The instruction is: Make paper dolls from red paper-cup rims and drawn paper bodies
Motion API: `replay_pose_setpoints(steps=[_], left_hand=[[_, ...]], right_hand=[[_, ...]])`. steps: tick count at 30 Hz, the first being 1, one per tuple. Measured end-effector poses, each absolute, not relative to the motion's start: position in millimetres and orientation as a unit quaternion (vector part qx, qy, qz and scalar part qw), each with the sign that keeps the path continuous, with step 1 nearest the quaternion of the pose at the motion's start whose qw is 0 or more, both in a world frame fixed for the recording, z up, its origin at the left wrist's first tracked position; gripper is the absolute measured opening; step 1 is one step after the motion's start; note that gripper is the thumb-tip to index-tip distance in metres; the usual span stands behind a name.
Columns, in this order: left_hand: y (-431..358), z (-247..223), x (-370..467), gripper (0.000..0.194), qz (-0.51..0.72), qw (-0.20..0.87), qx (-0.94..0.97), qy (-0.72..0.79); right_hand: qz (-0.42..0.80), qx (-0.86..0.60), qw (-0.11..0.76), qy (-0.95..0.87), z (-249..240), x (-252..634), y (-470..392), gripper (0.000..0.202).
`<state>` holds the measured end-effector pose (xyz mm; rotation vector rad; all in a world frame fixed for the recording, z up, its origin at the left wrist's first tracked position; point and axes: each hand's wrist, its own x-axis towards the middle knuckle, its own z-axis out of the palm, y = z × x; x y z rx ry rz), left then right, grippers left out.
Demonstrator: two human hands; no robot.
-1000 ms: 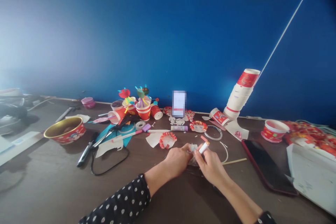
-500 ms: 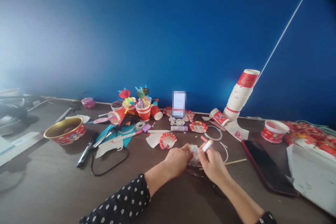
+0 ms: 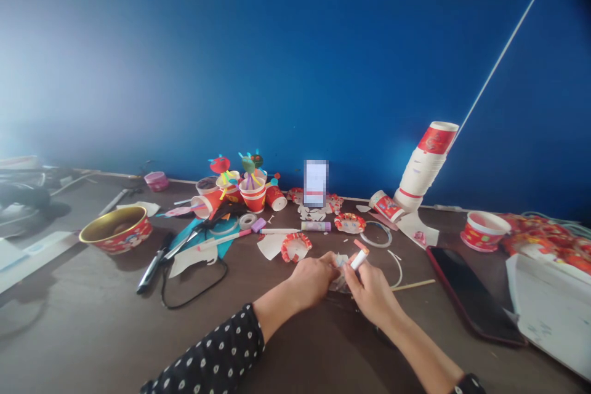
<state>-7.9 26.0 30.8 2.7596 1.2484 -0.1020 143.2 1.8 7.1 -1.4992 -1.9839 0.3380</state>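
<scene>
My left hand [image 3: 314, 278] is closed on the left edge of a small whitish crumpled piece [image 3: 340, 280], low at the centre. Just right of it, my right hand [image 3: 369, 286] grips a white marker [image 3: 359, 258] with an orange end pointing up and away. The marker lies over the right side of the whitish piece, and my fingers hide much of that piece. Beyond my left hand is a red and white beaded-looking ring [image 3: 296, 247]. A second such ring [image 3: 349, 223] sits farther back, beside a clear ring [image 3: 375, 234].
A gold-lined bowl [image 3: 115, 229], a cutter [image 3: 152, 268] and a black cord stand left. Paper cups with coloured figures [image 3: 253, 196] are behind. A phone [image 3: 475, 295], a small tub [image 3: 484, 231] and a leaning cup stack [image 3: 422, 169] are right.
The marker in my right hand has tilted and shifted slightly left and down. My right hand has moved a little closer to my left hand, covering more of the whitish piece.
</scene>
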Motion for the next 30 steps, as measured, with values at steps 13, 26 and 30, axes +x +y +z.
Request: replay_pose_setpoints(steps=[13,26,30], left_hand=[[27.1,28.8,-9.6,0.021,-0.022,0.045,0.912,0.407],[27.1,29.4,-10.7,0.021,-0.019,0.052,0.914,0.402],[27.5,28.4,-10.9,0.022,-0.015,0.051,0.912,0.407]], right_hand=[[0.132,-0.566,0.309,-0.753,11.1,143.4,0.9,0.028],[0.121,-0.579,0.303,-0.747,6.3,144.5,2.4,0.024],[0.113,-0.576,0.309,-0.748,5.9,144.1,2.8,0.024]])
